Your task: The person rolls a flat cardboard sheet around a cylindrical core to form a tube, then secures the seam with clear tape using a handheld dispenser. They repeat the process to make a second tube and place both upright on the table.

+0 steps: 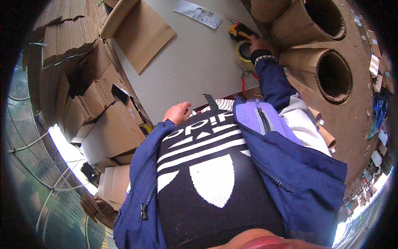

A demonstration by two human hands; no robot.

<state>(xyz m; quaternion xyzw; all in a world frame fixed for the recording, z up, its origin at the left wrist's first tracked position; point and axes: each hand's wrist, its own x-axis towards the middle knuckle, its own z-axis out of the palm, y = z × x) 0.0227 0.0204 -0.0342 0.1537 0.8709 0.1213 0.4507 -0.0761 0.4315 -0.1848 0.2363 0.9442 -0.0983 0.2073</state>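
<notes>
At the far right of the grey tabletop (178,68), my right hand (258,44) reaches out with its fingers on a yellow-and-black hand tool (238,31). The tool's exact kind is not clear, and my hand covers part of it. Just beside that hand lies a roll of tape (239,53) with a yellow rim. Nearer to me is a small red-handled item (243,79), too small to name. My left hand (178,113) rests by the near edge of the tabletop, fingers loosely bent and apart, with nothing visible in it.
A flat cardboard sheet (145,37) lies at the far left of the tabletop, and a printed white label sheet (198,13) at its far side. Stacked cardboard (112,133) crowds the left. Large cardboard tubes (304,68) stand against the right side, above a brown floor (352,124).
</notes>
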